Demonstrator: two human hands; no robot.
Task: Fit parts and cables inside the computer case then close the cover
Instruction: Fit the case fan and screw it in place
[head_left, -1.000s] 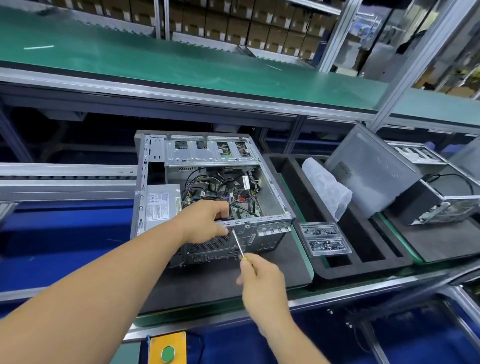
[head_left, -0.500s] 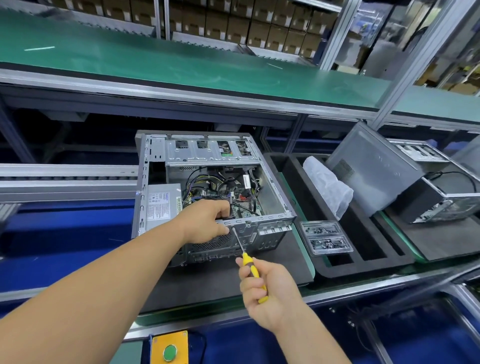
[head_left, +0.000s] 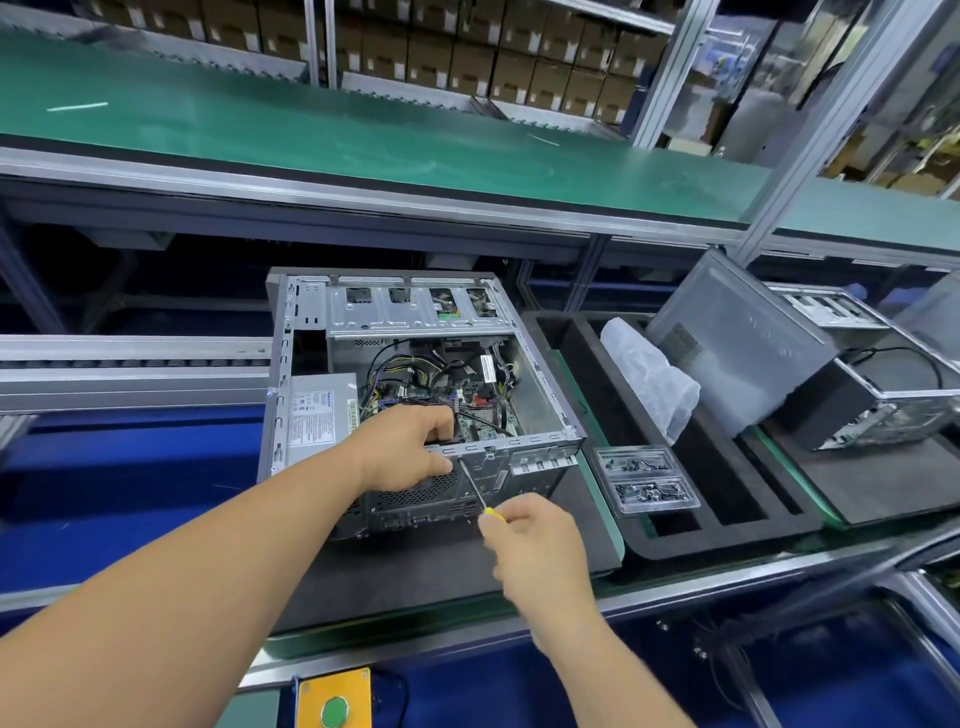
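Nearest, a yellow box with a green button (head_left: 334, 710) sits at the bottom edge of the worktop (head_left: 675, 592). Right hand (head_left: 537, 551) has its grip closed round a screwdriver (head_left: 480, 496); only a bit of yellow handle shows above the fingers, and the thin shaft slants up-left to the near top edge of the computer case (head_left: 415, 395). Tip sits just beside the left thumb; cannot tell whether it touches a screw. Left hand (head_left: 410, 449) has its grip curled over that same near edge, fingers hooked inside, thumb on the outer perforated panel. Case lies on its side on a black mat (head_left: 415, 571), cover off, open side up. Inside: power supply (head_left: 317, 415) at left, cables (head_left: 415, 374) and board in the middle, drive cage (head_left: 415, 309) at the far end. Right of the case, a clear tray of small screws (head_left: 647, 480) rests on the rim of a black foam tray (head_left: 727, 499). A clear plastic bag (head_left: 649, 379) lies in that foam tray, and a grey panel (head_left: 737, 343) leans there. Further right, another open case (head_left: 883, 395) on its own mat. Behind, a green shelf (head_left: 363, 135), then stacked cartons (head_left: 467, 47).
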